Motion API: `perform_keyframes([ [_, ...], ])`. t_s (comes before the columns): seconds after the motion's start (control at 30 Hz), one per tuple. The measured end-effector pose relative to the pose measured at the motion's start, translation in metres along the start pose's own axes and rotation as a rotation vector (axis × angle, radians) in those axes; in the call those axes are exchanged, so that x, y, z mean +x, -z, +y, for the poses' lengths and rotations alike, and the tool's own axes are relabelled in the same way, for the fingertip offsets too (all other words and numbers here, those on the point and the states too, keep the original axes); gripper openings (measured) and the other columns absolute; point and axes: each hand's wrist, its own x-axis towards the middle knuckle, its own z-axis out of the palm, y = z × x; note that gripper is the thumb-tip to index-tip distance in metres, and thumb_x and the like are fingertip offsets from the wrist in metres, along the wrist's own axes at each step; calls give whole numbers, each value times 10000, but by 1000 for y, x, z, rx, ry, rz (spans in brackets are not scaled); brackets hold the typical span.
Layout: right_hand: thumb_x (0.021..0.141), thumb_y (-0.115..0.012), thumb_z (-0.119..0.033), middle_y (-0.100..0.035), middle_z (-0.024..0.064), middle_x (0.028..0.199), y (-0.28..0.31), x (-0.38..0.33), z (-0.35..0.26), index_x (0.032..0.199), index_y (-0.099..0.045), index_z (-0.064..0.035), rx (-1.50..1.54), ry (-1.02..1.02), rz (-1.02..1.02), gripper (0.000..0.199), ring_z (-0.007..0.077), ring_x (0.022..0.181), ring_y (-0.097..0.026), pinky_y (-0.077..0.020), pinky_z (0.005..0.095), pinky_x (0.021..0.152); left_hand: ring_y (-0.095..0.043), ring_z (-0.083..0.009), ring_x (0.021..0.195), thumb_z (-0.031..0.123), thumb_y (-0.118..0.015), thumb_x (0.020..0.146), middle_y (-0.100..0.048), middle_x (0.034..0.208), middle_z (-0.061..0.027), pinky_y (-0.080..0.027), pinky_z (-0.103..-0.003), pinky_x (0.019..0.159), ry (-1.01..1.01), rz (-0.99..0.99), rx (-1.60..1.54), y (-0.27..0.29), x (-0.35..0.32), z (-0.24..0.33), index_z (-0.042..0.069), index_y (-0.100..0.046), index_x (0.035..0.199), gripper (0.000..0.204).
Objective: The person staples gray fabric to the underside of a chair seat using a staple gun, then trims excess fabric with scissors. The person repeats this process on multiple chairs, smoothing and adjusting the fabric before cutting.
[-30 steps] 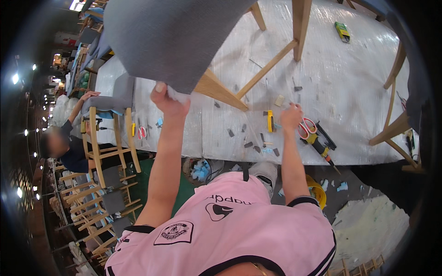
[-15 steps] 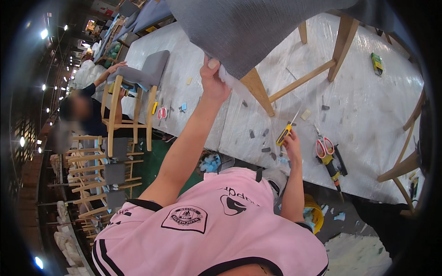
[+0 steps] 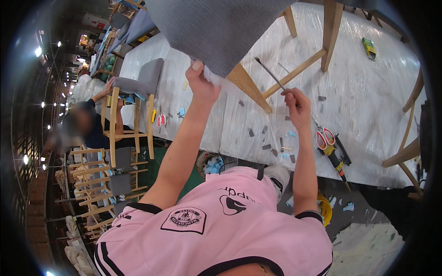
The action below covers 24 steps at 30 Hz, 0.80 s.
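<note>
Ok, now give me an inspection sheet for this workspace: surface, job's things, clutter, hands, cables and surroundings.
Surface: plastic-covered table, littered with scraps.
Job's things: gray chair with wooden legs; thin dark tool, its handle not visible.
Clutter: scissors touching or beside a power tool, can't tell which; small box; dark scraps.
Hands: left hand grips the chair's corner; right hand holds the tool.
Cables: nothing seen.
Surroundings: co-worker at another gray chair; stacked chairs; yellow bucket.

Film-covered table (image 3: 354, 87), gray chair (image 3: 221, 32), scissors (image 3: 325, 137), power tool (image 3: 332, 157), dark scraps (image 3: 266, 147)
</note>
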Motion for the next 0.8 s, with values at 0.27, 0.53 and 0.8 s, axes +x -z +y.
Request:
perform_keyframes([
  [0.27,1027,-624,-189,-617,100,757,16,41,-11,953,-714,17,-48,131,-53,237,152,589,-507,-379,292,534,-583,-181,1209,480,-577,873,-613,1265,-41,-446,-378,1042,-161,-12,220,5,-3,-8,108,-566,1273,546],
  [0.53,1025,-621,-201,-572,70,659,8,55,-13,908,-716,13,-6,140,-127,262,120,534,-465,-349,286,506,-575,-227,1253,385,-594,897,-575,1337,-95,-470,-367,1069,27,-36,-97,12,-7,-5,53,-466,1403,618],
  [0.8,1023,-612,-220,-548,49,617,17,64,-5,871,-718,5,-10,248,-152,291,114,518,-482,-334,282,493,-556,-235,1270,387,-626,878,-550,1364,-91,-484,-384,1063,37,30,8,-10,-4,0,53,-438,1443,682],
])
